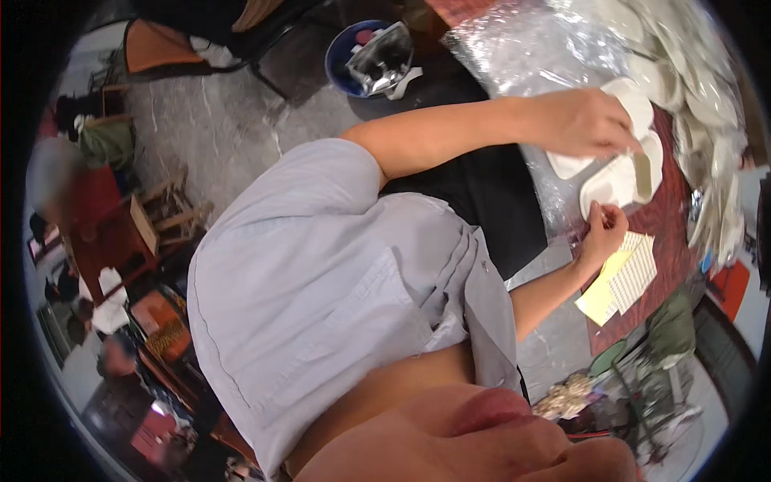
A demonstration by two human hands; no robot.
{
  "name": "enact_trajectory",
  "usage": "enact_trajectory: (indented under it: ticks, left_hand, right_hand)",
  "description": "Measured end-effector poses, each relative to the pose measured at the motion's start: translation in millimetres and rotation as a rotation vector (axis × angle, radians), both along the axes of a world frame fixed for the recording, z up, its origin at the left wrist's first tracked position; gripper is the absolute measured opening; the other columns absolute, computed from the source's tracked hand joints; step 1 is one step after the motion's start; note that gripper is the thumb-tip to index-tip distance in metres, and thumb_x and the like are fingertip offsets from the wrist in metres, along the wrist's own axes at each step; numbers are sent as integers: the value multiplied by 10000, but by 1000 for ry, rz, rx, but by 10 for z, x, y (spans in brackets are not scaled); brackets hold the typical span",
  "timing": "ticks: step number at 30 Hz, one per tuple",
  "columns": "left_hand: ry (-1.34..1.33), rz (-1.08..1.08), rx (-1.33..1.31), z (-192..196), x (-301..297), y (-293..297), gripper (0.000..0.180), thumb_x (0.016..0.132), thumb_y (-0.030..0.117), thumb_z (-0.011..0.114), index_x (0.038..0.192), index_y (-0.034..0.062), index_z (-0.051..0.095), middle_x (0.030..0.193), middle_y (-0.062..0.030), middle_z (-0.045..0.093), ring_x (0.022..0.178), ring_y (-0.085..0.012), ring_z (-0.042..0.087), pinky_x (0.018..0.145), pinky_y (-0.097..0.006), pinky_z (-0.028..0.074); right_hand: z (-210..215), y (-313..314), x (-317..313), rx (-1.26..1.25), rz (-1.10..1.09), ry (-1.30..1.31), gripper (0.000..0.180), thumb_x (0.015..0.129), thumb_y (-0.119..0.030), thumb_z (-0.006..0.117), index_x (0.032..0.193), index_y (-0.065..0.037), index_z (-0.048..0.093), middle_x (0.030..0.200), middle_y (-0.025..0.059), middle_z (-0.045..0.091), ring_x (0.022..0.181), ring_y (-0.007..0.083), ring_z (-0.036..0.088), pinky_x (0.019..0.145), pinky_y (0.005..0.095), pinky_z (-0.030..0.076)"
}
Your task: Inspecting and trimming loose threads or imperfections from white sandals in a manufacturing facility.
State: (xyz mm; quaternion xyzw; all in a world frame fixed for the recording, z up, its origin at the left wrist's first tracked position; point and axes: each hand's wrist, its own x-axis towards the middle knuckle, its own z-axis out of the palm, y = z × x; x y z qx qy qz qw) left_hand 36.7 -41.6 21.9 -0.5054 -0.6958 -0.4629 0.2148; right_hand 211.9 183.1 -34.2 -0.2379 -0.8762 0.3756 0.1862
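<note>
My left hand (590,124) reaches in from the upper side, its bent fingers pinching the upper end of an off-white curved piece (643,181). That piece lies against a white shallow moulded piece (604,189) with rounded ends. At the lower edge of this moulded piece, my right hand (606,231) has its thumb and curled fingers closed on the rim. More white rounded pieces (630,100) sit beyond and beneath my left hand, partly covered by it. What the pieces are for, and their exact kind, I cannot make out.
Clear plastic sheeting (522,52) covers part of the reddish table (618,317). Many white pieces in clear wrap (707,136) are heaped at the right. Yellow paper (598,299) and a printed sheet (634,273) lie beside my right hand. A blue basin (341,60) stands at the top.
</note>
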Motion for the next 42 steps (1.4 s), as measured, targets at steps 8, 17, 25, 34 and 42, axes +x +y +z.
enact_trajectory:
  ticks: [8,17,25,34,42]
  left_hand:
    - [-617,316,92,55,-613,-1581,221,936,128,612,1122,66,714,947,-172,711,812,-185,667,726,-316,532]
    - [-1284,271,44,-2205,-1696,-3429,130,947,162,606,1022,68,654,920,-87,687,848,-189,635,709,-308,494]
    - [-1171,1065,-873,-3390,-1117,-4210,403,905,121,611,1299,202,605,1211,-135,647,1159,-344,587,929,-468,494]
    - [-678,1107,-1474,-4078,-568,-4083,640,854,223,686,1450,235,450,1430,-173,482,1438,-442,245,1083,-719,209]
    - [-642,1003,-1473,-3714,-638,-4076,709,687,379,845,1312,173,580,1229,-136,657,1367,-449,363,1085,-715,190]
  right_hand:
    - [369,15,190,-56,-148,91,116,903,-61,682,975,25,652,911,59,633,843,144,576,756,287,482]
    - [823,-184,220,68,-275,123,166,920,-137,703,919,18,643,866,54,628,806,140,567,728,299,482]
    - [883,-425,-83,121,-193,208,124,924,-78,689,907,31,634,865,66,636,794,148,583,725,275,487]
    - [935,-614,-94,120,-116,111,97,916,-50,691,919,32,638,856,58,620,803,131,581,732,262,501]
    - [819,-649,-80,71,-131,83,64,902,-2,682,902,37,631,862,59,628,824,132,572,775,267,488]
